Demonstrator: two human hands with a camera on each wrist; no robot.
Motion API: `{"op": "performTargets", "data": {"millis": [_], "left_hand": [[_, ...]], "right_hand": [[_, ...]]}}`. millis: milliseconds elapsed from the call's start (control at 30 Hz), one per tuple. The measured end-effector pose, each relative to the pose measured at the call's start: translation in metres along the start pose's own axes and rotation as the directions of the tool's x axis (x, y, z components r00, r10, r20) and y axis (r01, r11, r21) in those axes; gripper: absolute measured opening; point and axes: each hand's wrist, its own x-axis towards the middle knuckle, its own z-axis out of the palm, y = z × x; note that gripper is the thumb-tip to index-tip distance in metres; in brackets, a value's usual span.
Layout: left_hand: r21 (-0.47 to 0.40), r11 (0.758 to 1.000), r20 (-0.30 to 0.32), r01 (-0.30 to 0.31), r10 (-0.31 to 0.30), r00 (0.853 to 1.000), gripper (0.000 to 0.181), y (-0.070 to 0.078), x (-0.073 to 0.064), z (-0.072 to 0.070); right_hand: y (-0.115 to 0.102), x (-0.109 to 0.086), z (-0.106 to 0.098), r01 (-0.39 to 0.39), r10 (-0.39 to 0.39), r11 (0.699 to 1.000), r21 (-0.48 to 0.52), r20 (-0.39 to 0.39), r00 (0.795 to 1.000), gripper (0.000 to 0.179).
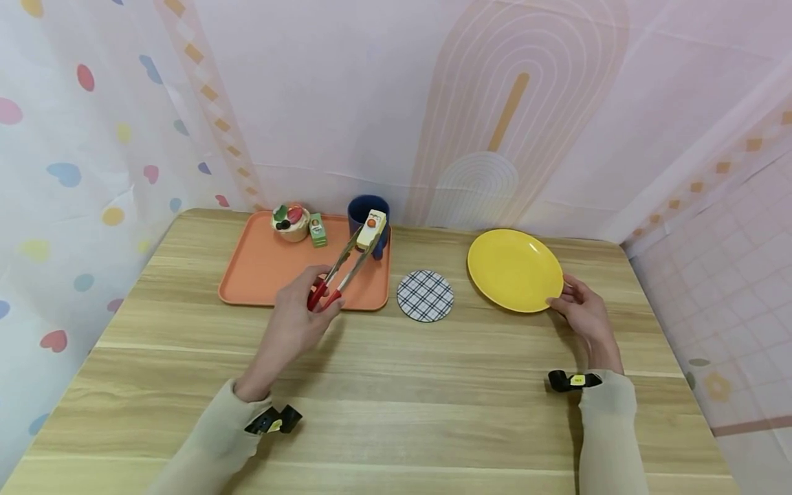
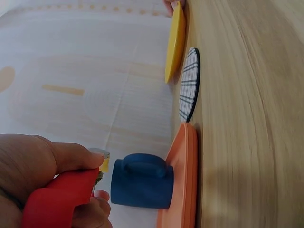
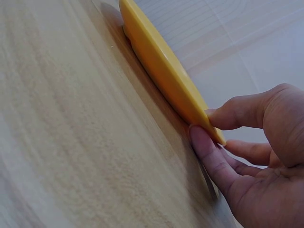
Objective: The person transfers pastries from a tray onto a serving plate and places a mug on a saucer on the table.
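Wood-grain table (image 1: 402,399), striped light brown, in front. Left grip (image 1: 298,302) curled round red-handled metal tongs (image 1: 354,270), right grip (image 1: 581,309) pinching the rim of a glossy, round yellow plate (image 1: 516,270), table's right side. Tongs clamp a small pale-yellow box (image 1: 370,235), orange spot on its face, held up near blue mug (image 1: 356,218) on orange tray (image 1: 250,275). Behind: pastel cloth (image 1: 353,89), arch print (image 1: 538,89), coloured spots (image 1: 85,78) at left.
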Motion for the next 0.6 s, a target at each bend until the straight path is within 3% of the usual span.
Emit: {"op": "performTargets", "data": {"millis": [600], "left_hand": [[-0.035,0.999,0.035,-0.025,0.026,0.999,0.048,0.007,0.006,0.012]], "right_hand": [[0.002,0.002,0.000,0.017,-0.017,1.000,0.000,0.009,1.000,0.078]]}}
